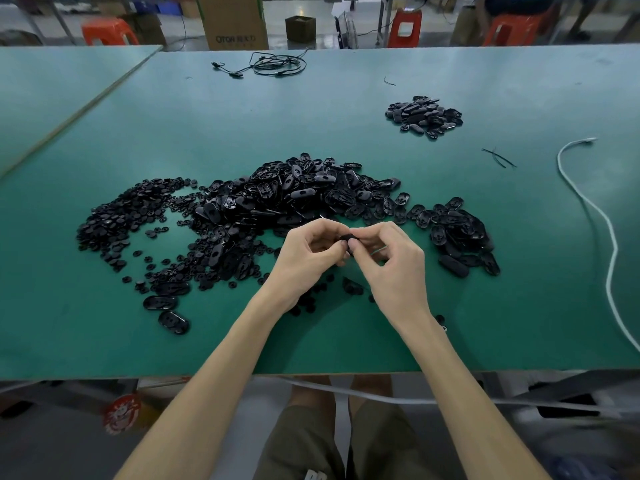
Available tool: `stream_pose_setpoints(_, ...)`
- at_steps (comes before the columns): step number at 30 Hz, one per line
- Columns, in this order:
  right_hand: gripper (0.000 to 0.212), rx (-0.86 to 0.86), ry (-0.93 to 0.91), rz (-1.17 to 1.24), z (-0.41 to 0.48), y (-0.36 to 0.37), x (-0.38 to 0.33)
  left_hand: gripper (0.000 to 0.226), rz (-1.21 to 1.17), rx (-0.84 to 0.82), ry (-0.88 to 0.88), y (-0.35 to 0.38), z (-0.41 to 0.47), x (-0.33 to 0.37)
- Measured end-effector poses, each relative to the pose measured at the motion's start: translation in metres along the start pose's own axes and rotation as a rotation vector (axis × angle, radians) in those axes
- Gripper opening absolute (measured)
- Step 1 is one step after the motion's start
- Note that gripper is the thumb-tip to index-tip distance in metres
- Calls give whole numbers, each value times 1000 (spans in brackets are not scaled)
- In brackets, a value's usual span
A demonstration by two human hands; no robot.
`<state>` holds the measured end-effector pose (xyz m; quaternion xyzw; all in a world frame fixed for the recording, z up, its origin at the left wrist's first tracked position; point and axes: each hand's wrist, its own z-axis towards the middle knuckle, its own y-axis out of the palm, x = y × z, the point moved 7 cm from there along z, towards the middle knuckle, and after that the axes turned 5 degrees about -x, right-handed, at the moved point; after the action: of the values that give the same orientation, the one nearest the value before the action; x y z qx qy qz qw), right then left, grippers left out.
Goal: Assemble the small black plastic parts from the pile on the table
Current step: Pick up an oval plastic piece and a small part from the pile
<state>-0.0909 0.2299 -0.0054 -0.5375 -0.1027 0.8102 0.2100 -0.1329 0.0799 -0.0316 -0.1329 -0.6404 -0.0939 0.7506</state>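
Hands meet over the near middle of the desk (pixel 346 348). Your left hand (pixel 306 252) and right hand (pixel 393 268) both have their fingers curled in, and the thumb and fingertips of each pinch one small black part (pixel 347 241) between them. The part sits right where your thumbs touch. So little of it shows that you cannot tell its long axis or which way it faces.

Under your wrists lie a few loose round pieces (pixel 304 308). Left of your left forearm, two oval shells (pixel 173 322) lie flat, apart from the rest.

Just behind your knuckles begins the main pile (pixel 294 199), a long heap stretched left to right, its oval shells pointing every way. Its right end curls back toward you beside your right hand. On its left spreads a patch of small round discs (pixel 128 216).

Along the right side of the desk a white cable (pixel 604 237) snakes from the near edge toward the back, well apart from your hands. Farther back on the right sits a smaller heap (pixel 424 116) of oval parts, well apart from the main pile. Near the far edge lies a coil of black wire (pixel 273 64). Beyond the desk stand a cardboard box (pixel 232 22) and red stools (pixel 107 31).
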Motion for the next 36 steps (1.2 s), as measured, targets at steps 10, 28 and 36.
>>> stream_pose_setpoints(10, 9, -41, -10, -38, -1, 3, -1, 19, 85, 23, 30, 0, -1, 1)
stream_pose_setpoints(28, 18, 9, -34, -42, 1, 0, -2, 13, -16, -9, 47, 0, -2, 7)
stream_pose_setpoints(36, 19, 32, -69, -44, -1, -1, -6, 18, -48, 11, 24, -1, -2, 7)
